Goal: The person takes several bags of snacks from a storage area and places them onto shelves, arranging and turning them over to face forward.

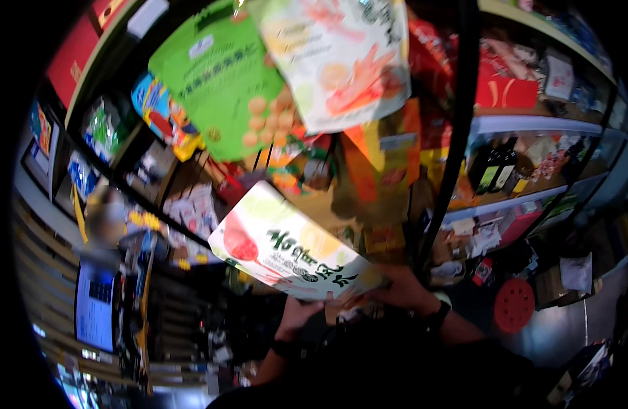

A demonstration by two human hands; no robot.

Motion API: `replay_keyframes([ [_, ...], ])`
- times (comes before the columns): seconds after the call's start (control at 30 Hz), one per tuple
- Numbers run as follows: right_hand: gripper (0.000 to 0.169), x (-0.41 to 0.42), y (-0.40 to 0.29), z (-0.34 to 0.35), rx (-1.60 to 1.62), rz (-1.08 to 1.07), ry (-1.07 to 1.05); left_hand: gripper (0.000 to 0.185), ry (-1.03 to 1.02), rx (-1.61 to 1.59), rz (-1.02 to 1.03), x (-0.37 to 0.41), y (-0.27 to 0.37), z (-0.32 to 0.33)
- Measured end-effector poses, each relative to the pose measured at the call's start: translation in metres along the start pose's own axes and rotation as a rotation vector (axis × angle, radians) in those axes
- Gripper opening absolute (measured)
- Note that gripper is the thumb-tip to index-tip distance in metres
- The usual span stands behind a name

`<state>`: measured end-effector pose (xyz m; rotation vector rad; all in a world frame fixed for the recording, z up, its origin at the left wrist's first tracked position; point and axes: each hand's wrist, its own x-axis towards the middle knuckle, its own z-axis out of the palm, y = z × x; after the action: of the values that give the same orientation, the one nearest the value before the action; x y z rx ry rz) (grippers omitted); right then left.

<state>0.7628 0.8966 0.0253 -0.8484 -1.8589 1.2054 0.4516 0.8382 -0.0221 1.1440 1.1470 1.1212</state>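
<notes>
A white snack pouch (pixel 293 250) with red, yellow and green print and dark lettering is held in front of the body, tilted. At its lower edge my left hand (pixel 301 312) grips it. Near its right end my right hand (pixel 400 291) has hold of it, the fingers partly hidden and blurred. Beyond it, a similar white pouch (pixel 352 66) overlaps a large green pouch (pixel 222 87) at the shelf's front. An orange and yellow pack (pixel 385 153) sits below the white one.
Shelves with black metal posts (pixel 454 128) surround the packs. Two dark bottles (pixel 492 168) stand on the right shelving. A round red stool (pixel 514 305) is at the lower right. At the left are a lit screen (pixel 95 301) and a blurred person (pixel 104 225).
</notes>
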Motion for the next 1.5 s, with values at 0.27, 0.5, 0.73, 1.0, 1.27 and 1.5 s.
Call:
replay_keyframes([
  [0.27,0.064,-0.003,0.010,0.013,-0.057,-0.152,-0.125,0.066,0.023,0.026,0.036,-0.031,-0.015,0.003],
  [0.5,0.054,0.003,0.017,0.013,-0.159,0.040,-0.106,0.053,0.112,0.065,0.064,-0.032,0.002,0.014],
  [0.73,0.057,-0.004,0.025,0.015,-0.044,0.176,-0.085,0.037,0.159,0.001,0.034,-0.019,0.004,0.018],
  [1.0,0.044,-0.013,0.054,0.019,0.080,0.181,-0.039,0.036,0.050,0.113,0.072,-0.011,0.005,0.026],
  [1.27,0.041,-0.009,0.041,0.021,0.242,0.153,0.007,0.039,0.089,0.080,0.030,-0.017,-0.007,0.025],
  [1.5,0.034,0.002,0.036,0.023,0.089,0.092,0.080,0.060,-0.088,0.255,0.087,-0.013,0.040,0.011],
])
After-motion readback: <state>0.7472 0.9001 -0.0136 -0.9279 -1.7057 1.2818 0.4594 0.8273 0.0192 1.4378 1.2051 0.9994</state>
